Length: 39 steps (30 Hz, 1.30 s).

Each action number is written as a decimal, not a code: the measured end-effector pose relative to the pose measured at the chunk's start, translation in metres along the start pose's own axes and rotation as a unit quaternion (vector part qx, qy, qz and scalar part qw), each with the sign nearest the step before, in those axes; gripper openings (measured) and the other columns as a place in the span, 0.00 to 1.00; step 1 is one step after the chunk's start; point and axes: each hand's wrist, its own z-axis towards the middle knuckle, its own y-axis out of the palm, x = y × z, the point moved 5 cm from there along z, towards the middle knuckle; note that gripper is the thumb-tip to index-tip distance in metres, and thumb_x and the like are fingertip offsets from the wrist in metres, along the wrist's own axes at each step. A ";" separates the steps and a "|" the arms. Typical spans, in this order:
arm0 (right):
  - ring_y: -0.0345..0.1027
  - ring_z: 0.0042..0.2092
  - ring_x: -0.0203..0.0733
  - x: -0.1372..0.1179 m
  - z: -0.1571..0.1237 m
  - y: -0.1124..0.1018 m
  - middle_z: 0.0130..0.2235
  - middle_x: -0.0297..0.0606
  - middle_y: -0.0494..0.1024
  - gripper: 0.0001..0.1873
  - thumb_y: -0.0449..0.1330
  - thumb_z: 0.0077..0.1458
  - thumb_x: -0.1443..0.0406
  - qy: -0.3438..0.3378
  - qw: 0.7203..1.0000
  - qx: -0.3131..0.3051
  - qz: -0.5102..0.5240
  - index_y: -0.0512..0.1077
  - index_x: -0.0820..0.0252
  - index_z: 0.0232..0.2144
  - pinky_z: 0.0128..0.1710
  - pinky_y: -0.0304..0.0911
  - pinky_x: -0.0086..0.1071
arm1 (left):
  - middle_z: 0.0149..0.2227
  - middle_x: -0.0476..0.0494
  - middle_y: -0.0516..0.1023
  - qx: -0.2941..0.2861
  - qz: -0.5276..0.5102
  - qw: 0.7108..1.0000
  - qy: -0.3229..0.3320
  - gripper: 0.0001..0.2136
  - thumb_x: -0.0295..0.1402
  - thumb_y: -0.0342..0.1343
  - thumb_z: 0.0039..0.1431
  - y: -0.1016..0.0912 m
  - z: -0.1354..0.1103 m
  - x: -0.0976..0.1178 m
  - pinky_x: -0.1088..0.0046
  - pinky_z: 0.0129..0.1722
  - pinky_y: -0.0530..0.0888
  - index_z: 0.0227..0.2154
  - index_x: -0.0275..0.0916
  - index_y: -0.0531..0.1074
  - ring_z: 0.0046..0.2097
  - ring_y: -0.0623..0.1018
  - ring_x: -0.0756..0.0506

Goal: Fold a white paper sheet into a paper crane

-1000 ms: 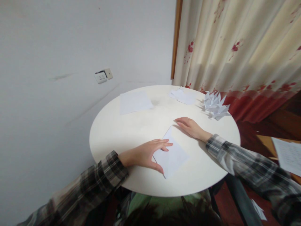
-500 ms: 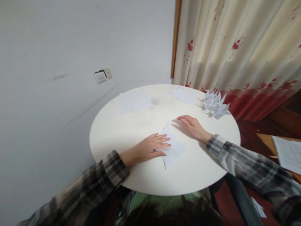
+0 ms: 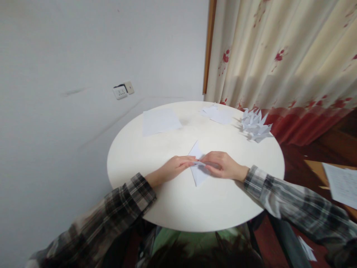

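Note:
A folded sheet of white paper lies on the round white table, one point toward the far side and one toward me. My left hand comes from the left and pinches a raised flap near the paper's middle between thumb and fingers. From the right, my right hand grips the same flap, its fingers curled and closed. The two hands nearly meet over the paper, and the fingers cover part of it.
A flat sheet of paper lies at the back left of the table. Smaller paper pieces lie at the back. Several folded paper cranes stand at the right edge. Written pages rest on a wooden surface at right.
My right hand has come down and closed on the paper. My left hand, spread flat on it before, now pinches a flap, which is lifted.

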 end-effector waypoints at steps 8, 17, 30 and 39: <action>0.68 0.43 0.42 0.007 0.002 0.013 0.39 0.44 0.76 0.16 0.52 0.54 0.71 -0.012 0.993 0.006 -0.118 0.68 0.62 0.46 0.42 0.66 0.36 | 0.50 0.41 0.73 0.037 0.080 0.993 0.083 0.14 0.31 0.46 0.61 -0.005 -0.005 0.001 0.62 0.54 0.67 0.48 0.38 0.69 0.53 0.71 0.46; 0.69 0.41 0.41 0.009 0.003 0.011 0.37 0.42 0.77 0.13 0.52 0.54 0.72 -0.002 0.984 0.058 -0.166 0.69 0.62 0.43 0.38 0.65 0.33 | 0.52 0.39 0.70 0.104 0.198 0.975 -0.003 0.19 0.33 0.52 0.58 -0.002 -0.002 -0.002 0.62 0.55 0.66 0.52 0.36 0.63 0.54 0.69 0.44; 0.59 0.33 0.40 0.012 0.011 -0.002 0.30 0.39 0.67 0.07 0.51 0.48 0.75 0.074 0.963 0.168 -0.195 0.64 0.60 0.30 0.31 0.56 0.32 | 0.63 0.32 0.50 0.185 0.544 0.811 0.107 0.27 0.27 0.50 0.60 0.006 -0.002 0.042 0.52 0.59 0.55 0.60 0.38 0.50 0.64 0.51 0.36; 0.60 0.31 0.39 0.021 0.011 -0.009 0.28 0.35 0.66 0.06 0.53 0.47 0.73 0.128 0.958 0.237 -0.097 0.64 0.59 0.29 0.33 0.57 0.32 | 0.54 0.36 0.68 0.014 0.534 0.804 0.260 0.15 0.22 0.45 0.61 0.030 0.000 0.036 0.67 0.56 0.64 0.50 0.31 0.64 0.57 0.66 0.44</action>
